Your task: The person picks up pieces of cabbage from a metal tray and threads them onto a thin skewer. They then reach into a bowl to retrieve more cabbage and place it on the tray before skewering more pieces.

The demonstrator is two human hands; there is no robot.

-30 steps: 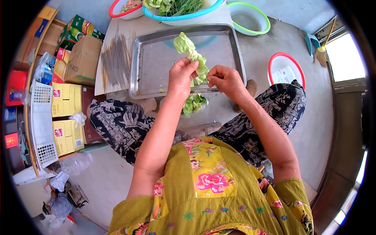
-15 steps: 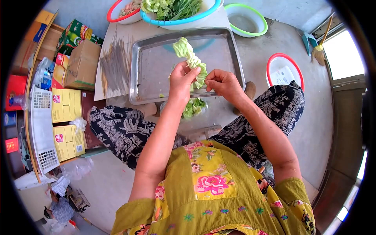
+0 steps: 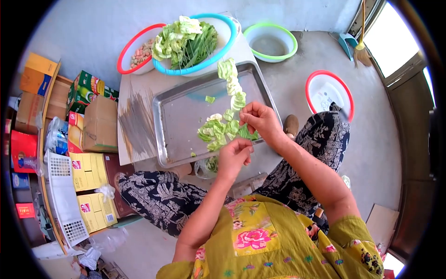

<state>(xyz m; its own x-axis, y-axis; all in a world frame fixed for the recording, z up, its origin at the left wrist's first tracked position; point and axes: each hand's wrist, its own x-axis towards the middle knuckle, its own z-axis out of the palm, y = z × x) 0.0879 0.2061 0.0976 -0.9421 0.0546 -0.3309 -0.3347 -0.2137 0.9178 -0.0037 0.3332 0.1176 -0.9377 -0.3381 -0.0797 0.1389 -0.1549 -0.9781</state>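
Lettuce strip pinched in right hand, left hand pinched shut over tray edge.

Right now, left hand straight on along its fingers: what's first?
Ahead of the left hand, probably the torn leaf pieces on the metal tray; depth unclear, possibly the right hand instead.

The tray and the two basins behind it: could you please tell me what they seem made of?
Tray: apparently stainless steel, going by its brushed grey sheen and faint reflections. Blue-rimmed basin and green-rimmed basin: probably plastic, smooth white with brightly coloured rims.
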